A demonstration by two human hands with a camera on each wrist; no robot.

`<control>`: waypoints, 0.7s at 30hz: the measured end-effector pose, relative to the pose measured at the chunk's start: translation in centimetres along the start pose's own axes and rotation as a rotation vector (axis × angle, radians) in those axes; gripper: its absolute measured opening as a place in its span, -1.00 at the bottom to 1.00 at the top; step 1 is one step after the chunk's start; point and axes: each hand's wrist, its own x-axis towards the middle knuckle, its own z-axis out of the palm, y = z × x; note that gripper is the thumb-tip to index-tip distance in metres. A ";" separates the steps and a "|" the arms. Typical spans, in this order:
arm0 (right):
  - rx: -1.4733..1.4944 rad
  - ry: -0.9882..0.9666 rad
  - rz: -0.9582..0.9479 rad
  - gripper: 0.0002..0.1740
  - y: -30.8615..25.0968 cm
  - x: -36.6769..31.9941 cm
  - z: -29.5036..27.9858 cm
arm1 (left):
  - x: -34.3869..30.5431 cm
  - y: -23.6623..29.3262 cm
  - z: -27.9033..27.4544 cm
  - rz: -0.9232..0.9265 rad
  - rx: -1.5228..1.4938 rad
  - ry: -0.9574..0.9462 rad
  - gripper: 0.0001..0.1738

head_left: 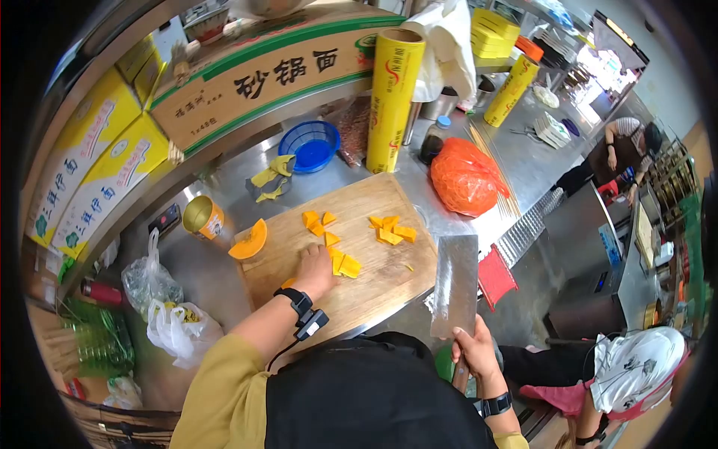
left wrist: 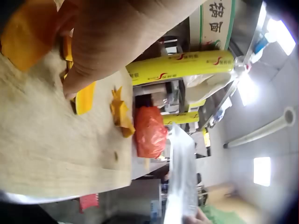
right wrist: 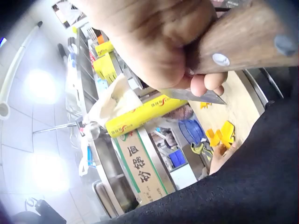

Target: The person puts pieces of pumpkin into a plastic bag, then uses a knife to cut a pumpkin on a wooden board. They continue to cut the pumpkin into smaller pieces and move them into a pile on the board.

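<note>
My left hand (head_left: 318,271) is down on the wooden cutting board (head_left: 381,292), among cut orange pumpkin pieces (head_left: 348,266). In the left wrist view its thumb (left wrist: 112,42) reaches to a flat yellow-orange piece (left wrist: 85,99); whether the fingers grip a piece I cannot tell. My right hand (head_left: 479,350) grips the wooden handle (right wrist: 252,42) of a cleaver (head_left: 455,284), its broad blade upright off the board's right edge. More pumpkin chunks (head_left: 392,230) lie in a pile on the board's right side. A pumpkin wedge (head_left: 248,241) rests at its left edge.
Behind the board are a blue basket (head_left: 309,147), a yellow cling-film roll (head_left: 394,101) and an orange-red plastic bag (head_left: 467,176). A yellow tin (head_left: 203,218) and white plastic bags (head_left: 183,329) stand left. Two people (head_left: 636,374) are on the right.
</note>
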 end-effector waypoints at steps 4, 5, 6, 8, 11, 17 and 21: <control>0.074 0.120 0.014 -0.68 2.1 -1.7 -0.8 | 0.6 1.9 2.2 0.020 -0.080 0.017 -0.18; 0.081 0.130 0.024 -0.68 2.4 -1.9 -0.8 | 1.2 2.6 2.8 0.020 -0.105 0.044 -0.19; 0.089 0.140 0.035 -0.68 2.6 -2.1 -0.6 | 1.9 3.4 3.6 0.020 -0.131 0.071 -0.20; 0.094 0.146 0.056 -0.68 3.0 -2.2 -0.5 | 3.9 4.2 5.3 0.038 -0.180 0.178 -0.22; -0.035 0.102 0.106 -0.66 2.7 -1.8 -0.5 | 6.3 5.7 4.7 0.111 -0.250 0.197 -0.33; -0.811 -0.146 -0.154 -0.77 0.6 2.3 -1.5 | 5.0 1.8 5.6 0.157 -1.185 -0.134 -0.49; -1.242 -0.384 -0.359 -0.76 -0.8 7.8 -2.0 | -3.5 -5.9 1.5 0.109 -1.031 0.097 -0.60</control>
